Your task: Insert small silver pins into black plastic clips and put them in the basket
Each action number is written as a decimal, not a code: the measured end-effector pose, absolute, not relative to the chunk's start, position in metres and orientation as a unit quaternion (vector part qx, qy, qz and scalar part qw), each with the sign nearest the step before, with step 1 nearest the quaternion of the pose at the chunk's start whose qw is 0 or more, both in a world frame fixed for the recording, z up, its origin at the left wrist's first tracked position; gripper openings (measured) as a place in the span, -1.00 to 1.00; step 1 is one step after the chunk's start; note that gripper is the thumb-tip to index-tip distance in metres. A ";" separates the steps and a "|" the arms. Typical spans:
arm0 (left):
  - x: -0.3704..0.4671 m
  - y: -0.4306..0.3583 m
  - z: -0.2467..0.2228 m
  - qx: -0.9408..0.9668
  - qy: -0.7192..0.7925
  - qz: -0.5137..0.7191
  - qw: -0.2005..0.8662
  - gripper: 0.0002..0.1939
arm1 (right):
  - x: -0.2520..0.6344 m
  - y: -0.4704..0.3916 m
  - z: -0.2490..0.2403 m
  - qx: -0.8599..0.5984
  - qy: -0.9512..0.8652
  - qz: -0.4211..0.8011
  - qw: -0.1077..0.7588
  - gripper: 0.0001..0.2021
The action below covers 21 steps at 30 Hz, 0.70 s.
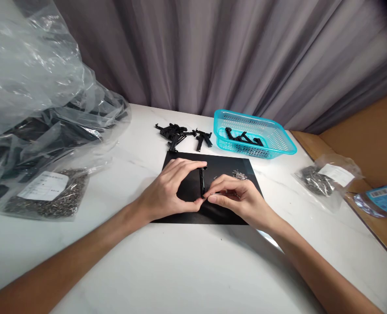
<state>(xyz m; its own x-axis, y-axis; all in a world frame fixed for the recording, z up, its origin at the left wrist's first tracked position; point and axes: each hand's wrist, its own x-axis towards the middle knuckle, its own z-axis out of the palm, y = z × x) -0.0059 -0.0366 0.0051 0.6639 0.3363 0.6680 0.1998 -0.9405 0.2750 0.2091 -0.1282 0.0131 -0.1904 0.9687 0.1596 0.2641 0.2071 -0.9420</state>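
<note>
A slim black plastic part (pixel 202 182) stands upright between the thumb and fingers of my left hand (pixel 170 187), above a black mat (pixel 186 218). My right hand (pixel 237 194) is at the lower end of that part, its thumb and fingers pinched around something thin, perhaps a small metal piece, too small to make out. Small silvery metal pieces (pixel 239 175) lie in a little heap on the mat, just beyond my right hand.
Black parts (pixel 173 133) are piled behind the mat. A blue basket (pixel 288 146) holds more of them. Bags of metal pieces lie left (pixel 49 194) and right (pixel 317 179). Large plastic bags (pixel 32 74) fill the left, and a cardboard box (pixel 370 131) stands right.
</note>
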 end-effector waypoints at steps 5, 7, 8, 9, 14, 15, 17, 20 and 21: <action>-0.004 -0.036 0.004 0.912 0.131 0.382 0.076 -0.35 | 0.211 -0.128 0.015 -0.480 -0.676 0.393 0.398 -0.89; -0.004 -0.036 0.003 0.913 0.123 0.384 0.068 -0.36 | 0.211 -0.127 0.013 -0.487 -0.675 0.390 0.395 -0.90; -0.004 -0.036 0.003 0.913 0.119 0.384 0.063 -0.37 | 0.211 -0.126 0.012 -0.490 -0.672 0.391 0.395 -0.90; -0.004 -0.036 0.004 0.914 0.114 0.384 0.059 -0.37 | 0.211 -0.125 0.010 -0.493 -0.668 0.393 0.395 -0.90; -0.004 -0.036 0.004 0.915 0.086 0.391 0.039 -0.36 | 0.213 -0.121 0.005 -0.501 -0.632 0.440 0.395 -0.78; -0.004 -0.037 0.003 0.916 0.082 0.390 0.038 -0.36 | 0.213 -0.120 0.004 -0.503 -0.626 0.450 0.390 -0.76; -0.003 -0.038 0.001 0.919 0.076 0.385 0.037 -0.37 | 0.213 -0.120 0.002 -0.513 -0.622 0.458 0.374 -0.74; -0.003 -0.040 -0.001 0.922 0.076 0.377 0.035 -0.37 | 0.212 -0.123 0.000 -0.529 -0.627 0.447 0.357 -0.72; -0.003 -0.041 -0.002 0.922 0.078 0.376 0.037 -0.37 | 0.211 -0.124 0.000 -0.529 -0.629 0.446 0.356 -0.71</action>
<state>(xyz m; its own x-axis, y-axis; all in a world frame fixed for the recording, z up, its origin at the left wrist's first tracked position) -0.0029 -0.0408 -0.0018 0.7046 0.1710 0.6886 0.1156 -0.9852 0.1264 0.2112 -0.1236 0.0003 -0.1874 0.9820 -0.0244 0.3482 0.0432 -0.9364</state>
